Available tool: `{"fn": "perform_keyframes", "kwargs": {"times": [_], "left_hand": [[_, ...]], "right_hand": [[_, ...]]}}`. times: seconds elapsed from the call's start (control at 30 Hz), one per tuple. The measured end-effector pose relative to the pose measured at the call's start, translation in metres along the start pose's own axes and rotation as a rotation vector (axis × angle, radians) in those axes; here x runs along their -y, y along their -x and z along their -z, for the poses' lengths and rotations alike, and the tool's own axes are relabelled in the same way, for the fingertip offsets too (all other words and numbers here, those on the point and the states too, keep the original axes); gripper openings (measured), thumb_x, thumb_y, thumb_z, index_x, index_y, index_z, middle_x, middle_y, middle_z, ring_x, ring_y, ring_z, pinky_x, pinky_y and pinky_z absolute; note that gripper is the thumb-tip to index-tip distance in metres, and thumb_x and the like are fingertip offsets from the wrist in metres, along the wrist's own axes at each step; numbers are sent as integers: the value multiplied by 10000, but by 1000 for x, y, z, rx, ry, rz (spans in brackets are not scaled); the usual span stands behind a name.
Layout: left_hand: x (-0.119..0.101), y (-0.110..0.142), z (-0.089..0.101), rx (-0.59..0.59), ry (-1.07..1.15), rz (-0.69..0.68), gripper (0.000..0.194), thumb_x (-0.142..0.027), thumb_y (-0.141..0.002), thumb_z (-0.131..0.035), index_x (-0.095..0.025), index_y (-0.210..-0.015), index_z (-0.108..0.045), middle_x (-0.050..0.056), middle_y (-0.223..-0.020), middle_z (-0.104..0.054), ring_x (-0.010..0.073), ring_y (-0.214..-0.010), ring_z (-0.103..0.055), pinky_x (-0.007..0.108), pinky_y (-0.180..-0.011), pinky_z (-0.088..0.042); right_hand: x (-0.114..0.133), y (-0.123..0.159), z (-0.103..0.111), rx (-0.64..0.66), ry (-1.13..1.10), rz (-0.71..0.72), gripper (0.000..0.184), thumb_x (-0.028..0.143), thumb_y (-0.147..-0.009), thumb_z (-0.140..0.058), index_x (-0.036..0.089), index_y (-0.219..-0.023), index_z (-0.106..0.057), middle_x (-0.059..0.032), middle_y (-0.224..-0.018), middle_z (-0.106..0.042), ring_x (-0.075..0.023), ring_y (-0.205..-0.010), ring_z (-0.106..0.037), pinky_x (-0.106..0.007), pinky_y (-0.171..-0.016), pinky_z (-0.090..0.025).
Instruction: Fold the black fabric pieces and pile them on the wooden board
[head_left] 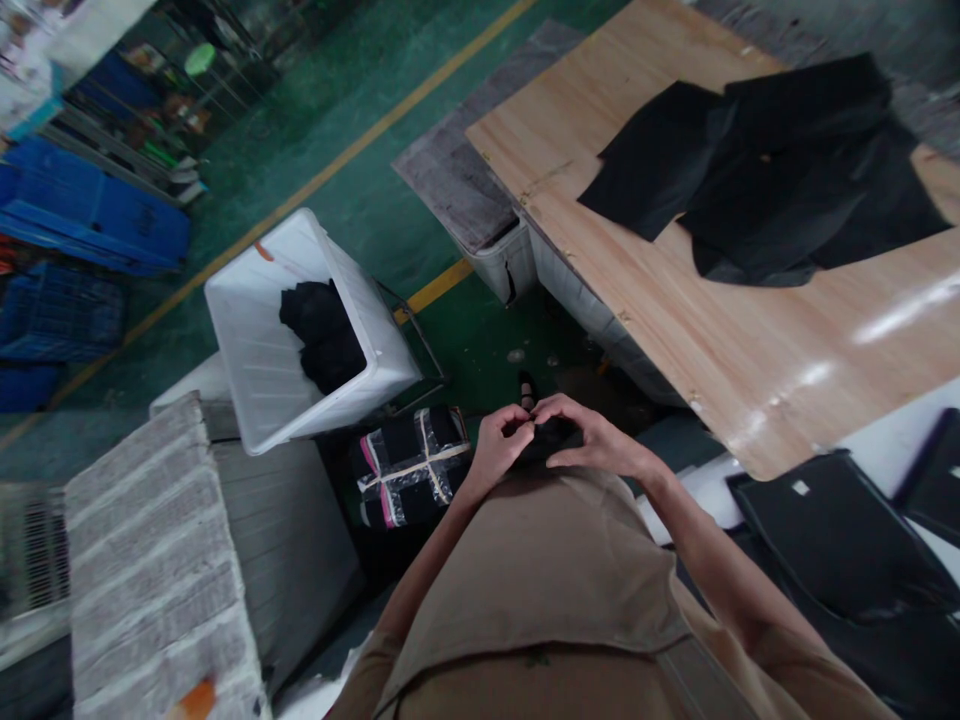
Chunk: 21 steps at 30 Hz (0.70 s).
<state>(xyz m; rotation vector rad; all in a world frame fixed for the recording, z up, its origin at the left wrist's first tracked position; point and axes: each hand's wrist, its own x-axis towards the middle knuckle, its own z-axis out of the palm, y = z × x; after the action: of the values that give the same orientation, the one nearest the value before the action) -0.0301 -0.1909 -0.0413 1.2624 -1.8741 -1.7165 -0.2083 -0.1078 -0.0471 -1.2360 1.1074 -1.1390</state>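
Note:
In front of my waist, my left hand and my right hand meet at the fingertips. Both are closed in a pinch, thumb against fingers. Whatever sits between the fingertips is too small and dark to make out. Just below the hands is the brown apron I wear. A taped bundle of dark and pink fabric lies to the left of my left hand, apart from it.
A white bin holding black fabric stands ahead on the left. To the right is a wooden table with black fabric pieces. Black padded panels lie at lower right. Blue crates stand far left.

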Motion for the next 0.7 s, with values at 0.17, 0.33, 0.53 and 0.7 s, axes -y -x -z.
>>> {"fn": "perform_keyframes", "kwargs": {"times": [0.17, 0.33, 0.53, 0.7], "left_hand": [[-1, 0, 1, 3, -2, -11, 133, -236, -779, -577, -157, -673, -592, -34, -625, -508, 104, -601, -433, 229, -562, -315], [-4, 0, 3, 22, -15, -30, 152, -245, -807, -562, -160, -682, -578, -27, -648, -499, 114, -630, -434, 234, -580, -320], [-7, 3, 7, 109, 12, -49, 200, -269, -863, -509, -155, -720, -591, -15, -676, -500, 124, -670, -451, 235, -602, -346], [-4, 7, 10, 168, 21, -31, 123, -266, -808, -591, -146, -825, -613, -19, -709, -527, 107, -643, -457, 213, -578, -350]], "right_hand": [[-5, 0, -7, -106, 23, 18, 160, 333, -844, -708, 233, -962, -663, -73, -1135, -615, -236, -1092, -588, -399, -985, -439], [-5, -4, -15, -207, -37, -52, 138, 353, -860, -680, 219, -832, -662, -67, -1001, -647, -239, -989, -608, -390, -911, -455], [-6, -6, -18, -261, -158, -190, 156, 350, -836, -685, 202, -812, -642, -36, -912, -658, -206, -900, -597, -340, -848, -440], [-12, -5, -16, -247, -214, -245, 187, 377, -816, -695, 196, -818, -645, -21, -877, -655, -188, -857, -586, -317, -797, -438]]}}
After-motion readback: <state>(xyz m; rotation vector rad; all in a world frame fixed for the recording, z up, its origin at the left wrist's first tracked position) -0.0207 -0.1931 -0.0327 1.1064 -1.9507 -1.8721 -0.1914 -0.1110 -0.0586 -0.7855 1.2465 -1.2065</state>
